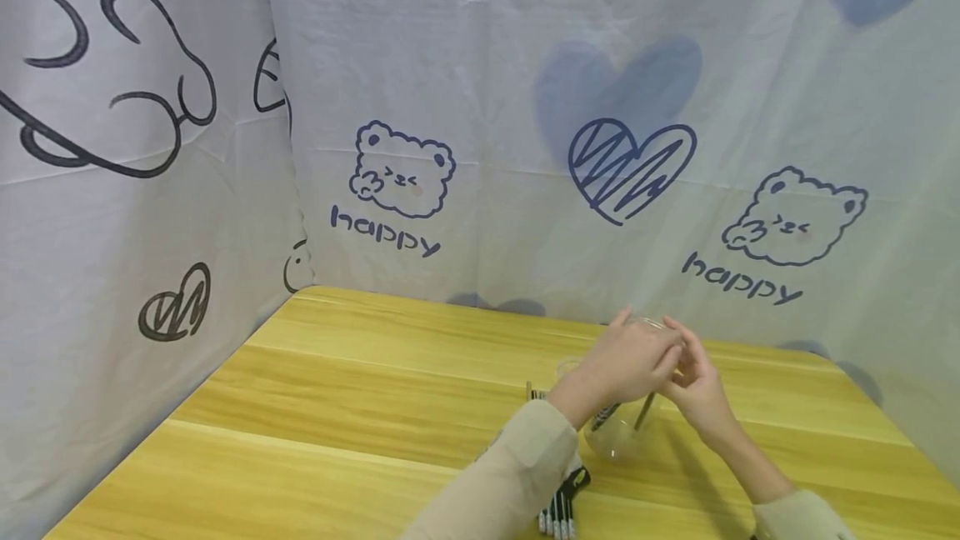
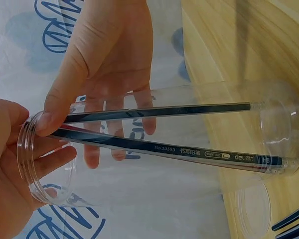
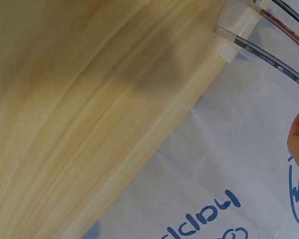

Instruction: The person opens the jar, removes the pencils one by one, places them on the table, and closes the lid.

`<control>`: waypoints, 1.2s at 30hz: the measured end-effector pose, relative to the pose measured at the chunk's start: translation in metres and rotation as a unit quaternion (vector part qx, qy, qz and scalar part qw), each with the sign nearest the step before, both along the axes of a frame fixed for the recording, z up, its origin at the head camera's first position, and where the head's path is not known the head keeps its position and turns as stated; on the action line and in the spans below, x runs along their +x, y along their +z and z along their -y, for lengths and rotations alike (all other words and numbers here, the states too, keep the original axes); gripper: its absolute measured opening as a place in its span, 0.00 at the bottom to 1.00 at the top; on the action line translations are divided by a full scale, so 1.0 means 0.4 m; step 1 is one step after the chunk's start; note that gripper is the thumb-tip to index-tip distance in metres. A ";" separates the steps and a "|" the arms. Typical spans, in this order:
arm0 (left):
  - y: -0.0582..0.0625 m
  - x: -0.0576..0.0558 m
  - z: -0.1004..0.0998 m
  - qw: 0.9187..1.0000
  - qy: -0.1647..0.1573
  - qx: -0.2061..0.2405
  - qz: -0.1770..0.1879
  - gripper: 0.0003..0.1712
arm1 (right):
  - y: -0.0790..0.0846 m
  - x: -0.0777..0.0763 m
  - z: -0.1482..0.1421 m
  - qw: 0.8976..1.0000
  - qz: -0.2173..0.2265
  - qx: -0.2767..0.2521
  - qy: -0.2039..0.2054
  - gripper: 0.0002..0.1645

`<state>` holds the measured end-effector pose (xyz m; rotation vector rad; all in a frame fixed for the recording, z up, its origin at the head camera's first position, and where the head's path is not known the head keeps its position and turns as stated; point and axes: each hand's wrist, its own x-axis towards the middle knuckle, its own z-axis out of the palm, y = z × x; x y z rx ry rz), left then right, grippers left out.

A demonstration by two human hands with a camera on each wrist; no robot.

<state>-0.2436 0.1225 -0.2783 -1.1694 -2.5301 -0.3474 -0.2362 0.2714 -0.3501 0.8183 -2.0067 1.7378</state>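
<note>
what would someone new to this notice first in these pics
Probably the clear jar with pencils inside, close up in the left wrist view, with the left hand and right hand at its mouth. In the head view, blue bear drawings marked "happy" stand out on the white cloth behind the yellow wooden table.
</note>
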 end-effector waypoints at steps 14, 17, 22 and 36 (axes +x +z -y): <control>-0.005 -0.008 0.010 0.997 -0.042 0.054 -0.033 0.11 | 0.000 0.003 0.000 1.000 0.008 -0.001 0.016 0.42; -0.005 -0.012 0.017 0.994 -0.067 0.075 -0.040 0.10 | 0.001 0.005 0.000 1.000 0.013 0.002 0.014 0.43; 0.002 -0.014 0.026 0.992 -0.087 0.080 -0.040 0.09 | 0.002 0.005 0.000 1.000 0.019 0.005 0.006 0.43; 0.024 -0.007 0.036 0.993 -0.044 0.111 0.013 0.14 | -0.002 0.002 0.006 1.000 0.003 -0.006 -0.001 0.45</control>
